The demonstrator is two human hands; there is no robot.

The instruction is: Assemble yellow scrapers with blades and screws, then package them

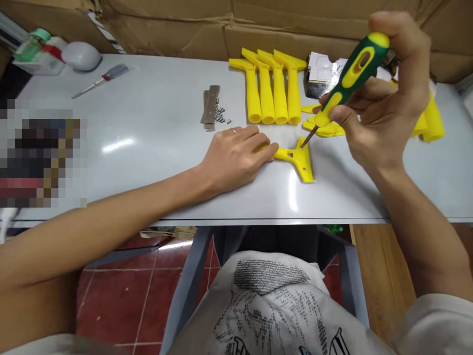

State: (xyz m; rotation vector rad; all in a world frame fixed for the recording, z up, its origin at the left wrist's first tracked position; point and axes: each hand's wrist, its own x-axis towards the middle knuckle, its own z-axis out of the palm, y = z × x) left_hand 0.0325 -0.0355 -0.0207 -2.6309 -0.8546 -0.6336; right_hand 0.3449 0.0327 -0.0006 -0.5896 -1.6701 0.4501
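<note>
A yellow plastic scraper [303,162] lies flat on the table, its wide head to the right. My left hand [238,153] is closed round its handle and presses it down. In my right hand [388,108] is a green and yellow screwdriver [356,74], tilted, with the fingertips on its grip and a finger over its end. The screwdriver's tip meets the scraper head at the upper screw hole. A screw also shows in the lower part of the head. Along the head's right edge runs a thin strip, probably a blade.
Several yellow scraper handles [273,93] stand in a row behind. Metal blades [210,106] and small screws [219,114] lie left of them. Yellow flat pieces [325,129] and a box [323,74] are at right. A clear-handled screwdriver [101,80] lies far left. Cardboard [166,34] lines the back.
</note>
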